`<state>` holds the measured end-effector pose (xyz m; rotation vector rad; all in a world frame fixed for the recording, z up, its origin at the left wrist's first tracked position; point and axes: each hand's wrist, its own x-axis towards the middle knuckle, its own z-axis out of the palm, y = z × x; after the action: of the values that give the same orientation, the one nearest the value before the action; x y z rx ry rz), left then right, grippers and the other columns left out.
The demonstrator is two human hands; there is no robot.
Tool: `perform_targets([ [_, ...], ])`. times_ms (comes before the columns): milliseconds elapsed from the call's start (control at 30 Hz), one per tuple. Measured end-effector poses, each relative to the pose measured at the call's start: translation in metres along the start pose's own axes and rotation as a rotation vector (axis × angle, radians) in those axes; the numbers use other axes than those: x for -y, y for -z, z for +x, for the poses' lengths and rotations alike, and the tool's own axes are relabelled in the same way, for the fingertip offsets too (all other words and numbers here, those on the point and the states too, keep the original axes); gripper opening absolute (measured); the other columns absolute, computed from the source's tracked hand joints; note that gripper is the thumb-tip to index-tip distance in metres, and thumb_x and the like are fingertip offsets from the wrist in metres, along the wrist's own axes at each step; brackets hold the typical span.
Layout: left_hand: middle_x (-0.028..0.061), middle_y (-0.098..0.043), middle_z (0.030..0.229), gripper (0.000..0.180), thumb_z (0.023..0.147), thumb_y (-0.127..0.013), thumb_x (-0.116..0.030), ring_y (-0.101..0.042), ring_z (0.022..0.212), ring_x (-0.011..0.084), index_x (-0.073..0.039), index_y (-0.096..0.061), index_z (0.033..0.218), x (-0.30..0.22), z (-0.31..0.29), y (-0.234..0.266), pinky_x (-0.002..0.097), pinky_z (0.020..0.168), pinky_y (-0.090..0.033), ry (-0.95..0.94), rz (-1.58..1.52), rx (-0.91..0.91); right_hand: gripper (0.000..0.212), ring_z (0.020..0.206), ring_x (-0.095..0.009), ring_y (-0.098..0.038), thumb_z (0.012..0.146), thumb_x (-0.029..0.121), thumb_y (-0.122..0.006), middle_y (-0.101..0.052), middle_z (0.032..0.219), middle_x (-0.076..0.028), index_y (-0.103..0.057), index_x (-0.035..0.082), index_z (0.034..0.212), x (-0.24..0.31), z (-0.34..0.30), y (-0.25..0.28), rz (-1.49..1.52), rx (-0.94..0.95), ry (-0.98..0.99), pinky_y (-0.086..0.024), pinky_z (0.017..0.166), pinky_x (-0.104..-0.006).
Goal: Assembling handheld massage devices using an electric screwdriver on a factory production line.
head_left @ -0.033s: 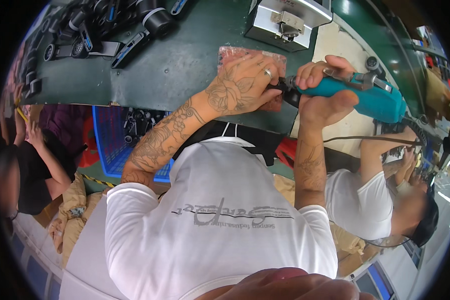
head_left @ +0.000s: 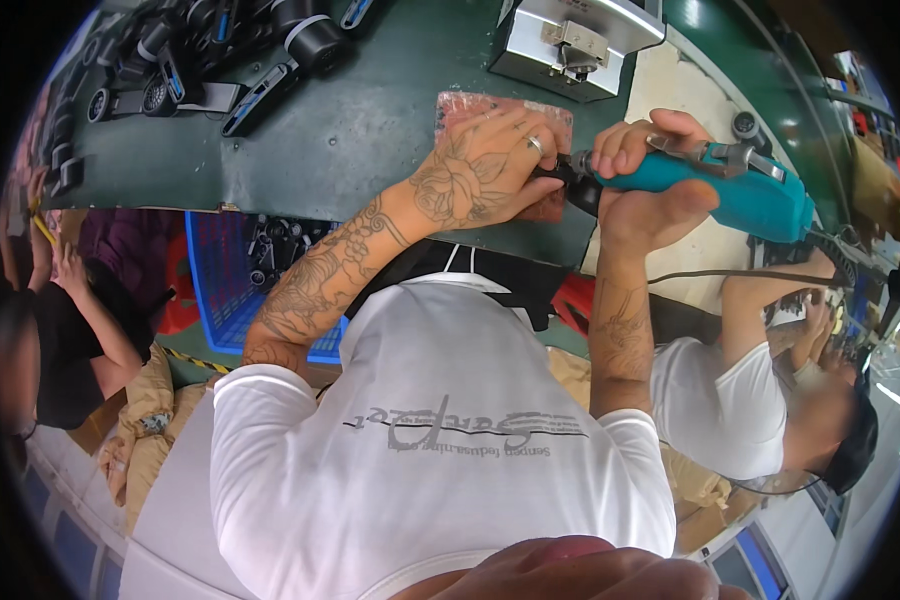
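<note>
A teal electric screwdriver lies almost level in my right hand, its tip directed left. My right fingers are wrapped over its front end, and the thumb stays raised beneath it. My left hand presses down on a worn reddish block at the bench's front edge. Between my left thumb and fingers is a small black part, mostly covered by the hand. The screwdriver's tip meets this part or comes very close to it; the exact contact is hidden.
Black wheeled assemblies crowd the green bench's far left. Behind the block stands a silver metal box. A blue basket holding black parts sits below the bench edge. Co-workers sit close on both sides; a cord trails right.
</note>
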<state>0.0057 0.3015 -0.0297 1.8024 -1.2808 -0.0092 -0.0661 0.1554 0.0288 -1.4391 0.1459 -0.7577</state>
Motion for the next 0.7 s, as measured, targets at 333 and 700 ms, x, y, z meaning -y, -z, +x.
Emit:
perform_targets([
  [333, 0.0081, -0.064, 0.123, 0.028, 0.084, -0.077, -0.016, -0.064, 0.108, 0.0306, -0.008, -0.051, 0.092, 0.003, 0.003, 0.006, 0.0396, 0.090, -0.053, -0.013, -0.068, 0.083, 0.089, 0.051, -0.017, -0.046, 0.079, 0.082, -0.056, -0.046, 0.061, -0.004, -0.054, 0.000, 0.113, 0.001, 0.005, 0.003, 0.050, 0.032, -0.022, -0.041, 0.050, -0.0323],
  [700, 0.0095, -0.065, 0.116, 0.030, 0.084, -0.077, -0.021, -0.066, 0.098, 0.0322, -0.008, -0.052, 0.095, 0.001, 0.007, 0.014, 0.0400, 0.085, -0.053, -0.009, -0.088, 0.170, 0.084, 0.055, -0.017, -0.052, 0.080, 0.073, -0.066, -0.052, 0.065, -0.006, -0.057, -0.004, 0.113, -0.005, 0.004, 0.014, 0.203, 0.100, -0.012, -0.045, 0.053, -0.0310],
])
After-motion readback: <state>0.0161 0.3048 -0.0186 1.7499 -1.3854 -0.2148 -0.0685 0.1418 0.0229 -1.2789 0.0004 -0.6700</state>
